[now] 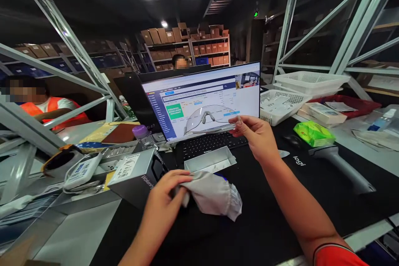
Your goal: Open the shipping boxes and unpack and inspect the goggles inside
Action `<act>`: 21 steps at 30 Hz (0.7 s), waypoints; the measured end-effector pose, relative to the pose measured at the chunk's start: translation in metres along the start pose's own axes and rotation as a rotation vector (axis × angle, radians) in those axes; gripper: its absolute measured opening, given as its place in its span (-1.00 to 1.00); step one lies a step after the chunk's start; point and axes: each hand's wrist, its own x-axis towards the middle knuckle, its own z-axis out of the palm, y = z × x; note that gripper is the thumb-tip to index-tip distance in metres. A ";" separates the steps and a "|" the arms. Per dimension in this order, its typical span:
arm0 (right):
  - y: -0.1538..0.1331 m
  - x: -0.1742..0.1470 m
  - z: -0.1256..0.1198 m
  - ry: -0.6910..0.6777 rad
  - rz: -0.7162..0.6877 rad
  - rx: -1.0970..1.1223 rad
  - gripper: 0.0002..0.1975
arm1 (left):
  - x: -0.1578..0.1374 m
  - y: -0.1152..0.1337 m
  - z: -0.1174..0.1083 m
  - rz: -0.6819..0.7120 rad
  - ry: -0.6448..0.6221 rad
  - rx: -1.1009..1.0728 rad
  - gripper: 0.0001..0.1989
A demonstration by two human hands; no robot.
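My right hand (257,135) pinches a pair of clear-lensed glasses (207,117) by one side and holds it up in front of the monitor. A grey nose piece shows at the middle of the glasses. Lower down, my left hand (165,195) has its thumb and fingers closed on a soft grey cloth pouch (210,193), whose crumpled end points right. Just behind the pouch lies an open shallow grey box (209,162). To the left of my left hand stands a larger grey carton (132,181) with a white label.
Behind the keyboard (199,148) stands a lit monitor (199,95). On the right are a barcode scanner (343,166), a green packet (313,133), a mouse (292,141) and white baskets (283,108). A purple-capped bottle (141,133) stands left. Two people sit beyond the desk.
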 end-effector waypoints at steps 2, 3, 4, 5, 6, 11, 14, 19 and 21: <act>0.001 0.000 -0.001 -0.010 0.006 0.006 -0.68 | -0.009 -0.006 -0.033 0.000 0.137 0.008 -0.82; 0.003 -0.001 0.000 -0.019 0.019 0.006 -0.67 | -0.015 -0.010 -0.047 -0.011 0.178 0.040 -0.82; 0.005 -0.001 0.001 -0.031 0.034 0.008 -0.66 | -0.020 -0.014 -0.057 -0.018 0.199 0.089 -0.81; 0.007 -0.002 0.003 -0.045 0.053 0.010 -0.65 | -0.025 -0.017 -0.063 -0.022 0.202 0.157 -0.78; 0.010 -0.003 0.006 -0.062 0.073 0.011 -0.64 | -0.030 -0.020 -0.065 -0.033 0.197 0.250 -0.73; 0.019 -0.011 0.021 -0.116 0.145 0.000 -0.56 | -0.065 0.002 -0.032 -0.265 0.169 0.979 -0.46; 0.018 -0.015 0.023 -0.097 0.144 -0.001 -0.57 | -0.093 0.028 -0.006 -0.109 0.315 1.058 -0.61; 0.017 -0.020 0.024 -0.082 0.137 0.014 -0.65 | -0.111 0.045 0.030 0.093 0.351 0.697 -0.75; 0.017 -0.023 0.025 -0.107 0.137 0.008 -0.68 | -0.104 0.047 0.041 0.018 0.338 0.713 -0.72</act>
